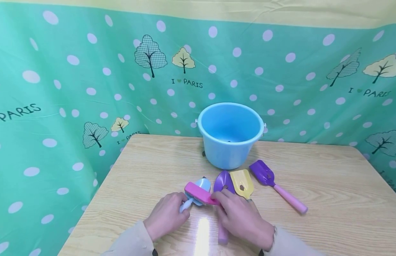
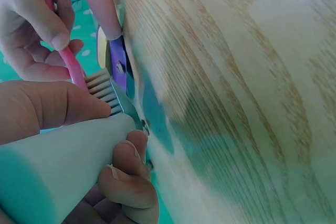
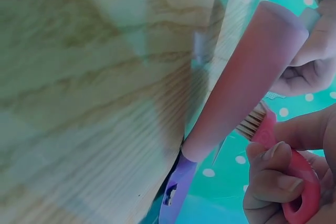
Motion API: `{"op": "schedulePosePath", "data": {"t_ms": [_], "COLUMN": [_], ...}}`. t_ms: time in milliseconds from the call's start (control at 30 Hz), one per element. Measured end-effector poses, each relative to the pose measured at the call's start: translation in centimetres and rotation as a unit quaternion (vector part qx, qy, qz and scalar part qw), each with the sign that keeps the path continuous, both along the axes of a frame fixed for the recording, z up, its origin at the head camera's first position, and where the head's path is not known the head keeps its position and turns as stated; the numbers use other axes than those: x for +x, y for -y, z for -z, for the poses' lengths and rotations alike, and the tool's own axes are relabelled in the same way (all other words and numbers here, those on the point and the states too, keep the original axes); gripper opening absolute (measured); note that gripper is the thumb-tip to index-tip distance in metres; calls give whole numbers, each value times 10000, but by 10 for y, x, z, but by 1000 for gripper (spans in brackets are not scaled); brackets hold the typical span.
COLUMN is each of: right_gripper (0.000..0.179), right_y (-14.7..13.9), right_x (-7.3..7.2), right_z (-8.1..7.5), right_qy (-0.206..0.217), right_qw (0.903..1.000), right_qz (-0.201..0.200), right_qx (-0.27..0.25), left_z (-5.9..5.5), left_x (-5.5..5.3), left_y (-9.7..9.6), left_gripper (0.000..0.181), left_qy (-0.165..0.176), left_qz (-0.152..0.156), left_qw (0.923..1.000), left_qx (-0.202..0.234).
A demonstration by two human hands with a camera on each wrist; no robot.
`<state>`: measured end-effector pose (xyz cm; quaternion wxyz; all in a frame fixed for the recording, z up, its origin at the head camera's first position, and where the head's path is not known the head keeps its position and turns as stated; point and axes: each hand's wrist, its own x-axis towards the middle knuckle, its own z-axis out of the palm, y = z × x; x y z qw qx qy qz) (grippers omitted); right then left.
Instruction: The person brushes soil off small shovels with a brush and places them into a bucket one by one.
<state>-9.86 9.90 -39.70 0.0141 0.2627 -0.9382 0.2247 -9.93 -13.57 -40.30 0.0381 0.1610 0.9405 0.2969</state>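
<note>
My left hand grips the handle of a small light blue toy shovel. In the left wrist view its thick pale handle lies between thumb and curled fingers. With my right hand I hold a pink brush, its bristles facing down across the blue shovel's blade. The right wrist view shows the fingers curled around the brush's looped handle. Below the right hand lies a purple pointed shovel with a pink handle, partly hidden by that hand.
A light blue bucket stands at the back of the wooden table. In front of it lies a yellow shovel, its handle partly covered by my right hand. Farther right is a purple square-ended shovel. A patterned green curtain hangs behind.
</note>
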Motion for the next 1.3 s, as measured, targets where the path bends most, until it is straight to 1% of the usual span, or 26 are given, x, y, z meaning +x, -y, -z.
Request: {"op": "schedulePosePath", "data": {"t_ms": [100,267,333,433,667,867,1067,1300], "right_gripper": [28,30,30,30,29,28,27,26], "right_y": [-1,-4,-6,-9,-15,-20,-23,-28], "right_x": [-2,-7,-10,-14,-22,-26,-29,-31], "right_z": [2,6,7,7,8,9,8,9], "right_qy": [-17,-302,-352,-328,-238,-244,-232,-352], "right_qw": [10000,9992,9987,9985,9979,9971,9965,9957], "right_qz": [17,21,43,118,450,544,665,755], "right_qx": [-44,-255,-354,-418,-409,-481,-444,-410], "left_z": [0,0,0,0,-1,0,-1,-2], "left_x": [0,1,1,1,3,3,4,4], "left_y": [0,0,-1,-1,-1,-1,-1,-1], "left_gripper": [13,14,14,15,17,18,19,17], "left_qy": [8,2,-19,-58,-55,-87,-63,-30], "left_qz": [-7,21,35,26,59,84,99,84], "left_qw": [10000,10000,10000,10000,10000,9999,9999,9999], "left_qx": [19,41,39,5,44,49,65,47]}}
